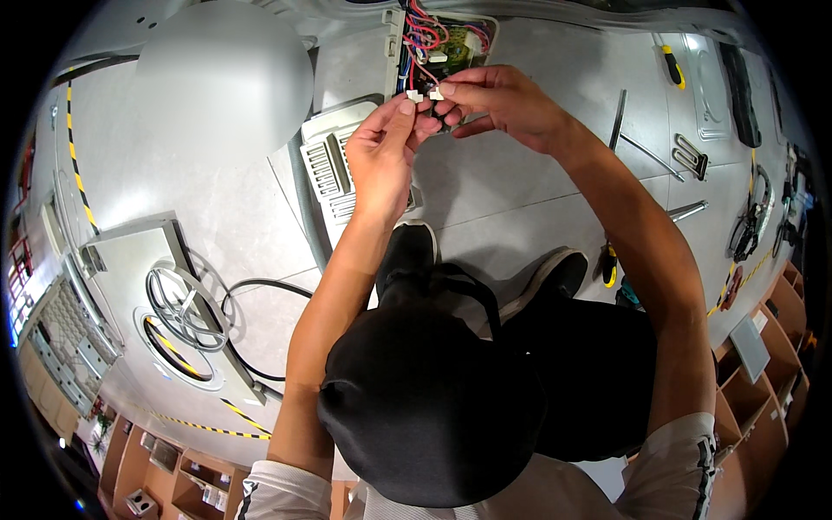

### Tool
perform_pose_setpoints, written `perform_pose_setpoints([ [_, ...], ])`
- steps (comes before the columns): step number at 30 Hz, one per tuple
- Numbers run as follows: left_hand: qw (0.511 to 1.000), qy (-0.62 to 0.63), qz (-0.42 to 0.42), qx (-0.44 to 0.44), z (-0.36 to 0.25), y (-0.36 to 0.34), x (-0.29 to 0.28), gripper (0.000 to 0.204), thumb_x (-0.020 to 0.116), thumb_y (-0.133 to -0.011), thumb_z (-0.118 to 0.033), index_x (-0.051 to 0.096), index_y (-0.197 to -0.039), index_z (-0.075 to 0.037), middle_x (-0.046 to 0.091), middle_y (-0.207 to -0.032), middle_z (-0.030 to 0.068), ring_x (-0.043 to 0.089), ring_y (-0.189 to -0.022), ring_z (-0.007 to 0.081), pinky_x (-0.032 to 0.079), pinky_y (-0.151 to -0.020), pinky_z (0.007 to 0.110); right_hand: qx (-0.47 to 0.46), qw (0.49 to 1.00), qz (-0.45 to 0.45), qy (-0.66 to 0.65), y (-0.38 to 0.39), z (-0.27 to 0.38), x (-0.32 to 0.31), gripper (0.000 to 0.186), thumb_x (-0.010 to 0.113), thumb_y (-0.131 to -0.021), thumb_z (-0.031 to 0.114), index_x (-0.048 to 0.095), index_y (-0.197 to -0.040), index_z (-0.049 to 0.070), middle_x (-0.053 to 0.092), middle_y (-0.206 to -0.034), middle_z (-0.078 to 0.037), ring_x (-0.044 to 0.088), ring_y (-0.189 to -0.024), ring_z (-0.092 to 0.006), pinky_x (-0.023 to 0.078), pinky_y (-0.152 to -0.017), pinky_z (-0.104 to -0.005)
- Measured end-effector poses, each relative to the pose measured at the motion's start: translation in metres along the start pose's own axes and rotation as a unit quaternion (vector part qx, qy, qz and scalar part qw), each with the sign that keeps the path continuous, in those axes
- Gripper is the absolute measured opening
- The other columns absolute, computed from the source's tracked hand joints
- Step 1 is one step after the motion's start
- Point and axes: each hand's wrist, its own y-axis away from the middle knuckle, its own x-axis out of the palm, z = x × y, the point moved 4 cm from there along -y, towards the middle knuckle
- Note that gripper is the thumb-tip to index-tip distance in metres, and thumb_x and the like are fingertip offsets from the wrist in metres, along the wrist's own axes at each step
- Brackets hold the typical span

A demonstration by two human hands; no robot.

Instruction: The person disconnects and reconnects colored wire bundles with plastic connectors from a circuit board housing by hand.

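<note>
My left hand [384,149] pinches a small white wire connector [414,95] between thumb and fingers. Close beside it, my right hand [503,102] grips a second white connector [437,93]; a small gap shows between the two. Red and pink wires [422,35] run up from the connectors to a control board [464,48], green inside an open whitish plastic housing [392,52]. That housing lies on the floor just beyond my hands. My fingers partly cover its near end. Below my left wrist is a white slotted plastic part [328,173].
A grey hose [305,204] runs beside the slotted part. At left lies a panel with a round opening [160,227] and a wheel-like part [186,308]. On the right are a yellow-black screwdriver [673,69], metal rods [652,156], a heating element [691,158] and wooden compartments [750,394].
</note>
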Motion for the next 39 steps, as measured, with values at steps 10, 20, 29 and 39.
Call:
perform_pose_setpoints([
  [10, 0.997, -0.069, -0.002, 0.02, 0.001, 0.001, 0.001, 0.025, 0.058, -0.091, -0.012, 0.059, -0.109, 0.006, 0.065, -0.093, 0.0112, 0.062, -0.078, 0.0145, 0.051, -0.076, 0.028, -0.022, 1.0, 0.005, 0.007, 0.001, -0.002, -0.001, 0.033, 0.06, -0.089, 0.027, 0.06, -0.11, 0.002, 0.063, -0.091, -0.002, 0.059, -0.082, -0.0087, 0.053, -0.077, -0.0297],
  [20, 0.998, -0.05, 0.021, 0.007, -0.004, 0.001, 0.001, 0.027, 0.053, -0.094, -0.017, 0.058, -0.109, 0.006, 0.064, -0.091, 0.0094, 0.061, -0.078, 0.0131, 0.051, -0.076, 0.027, -0.067, 0.991, -0.067, 0.09, 0.0, 0.006, 0.012, 0.028, 0.068, -0.083, 0.024, 0.066, -0.1, 0.001, 0.065, -0.085, -0.003, 0.061, -0.075, -0.0086, 0.053, -0.067, -0.0232],
  [29, 0.998, -0.066, 0.003, -0.007, -0.003, 0.002, 0.0, 0.027, 0.058, -0.092, -0.014, 0.057, -0.109, 0.006, 0.065, -0.089, 0.0093, 0.062, -0.076, 0.0134, 0.052, -0.074, 0.026, -0.094, 0.984, -0.085, 0.127, 0.002, 0.012, 0.016, 0.032, 0.068, -0.082, 0.023, 0.064, -0.102, -0.001, 0.066, -0.087, -0.007, 0.064, -0.074, -0.0103, 0.053, -0.066, -0.0229],
  [39, 0.995, -0.098, -0.004, 0.013, -0.006, 0.004, 0.002, 0.026, 0.061, -0.089, -0.012, 0.058, -0.107, 0.006, 0.064, -0.088, 0.009, 0.061, -0.076, 0.0118, 0.051, -0.073, 0.025, -0.101, 0.981, -0.114, 0.12, 0.005, 0.006, 0.014, 0.03, 0.061, -0.086, 0.022, 0.063, -0.104, 0.0, 0.067, -0.083, -0.007, 0.065, -0.074, -0.0137, 0.053, -0.065, -0.0256],
])
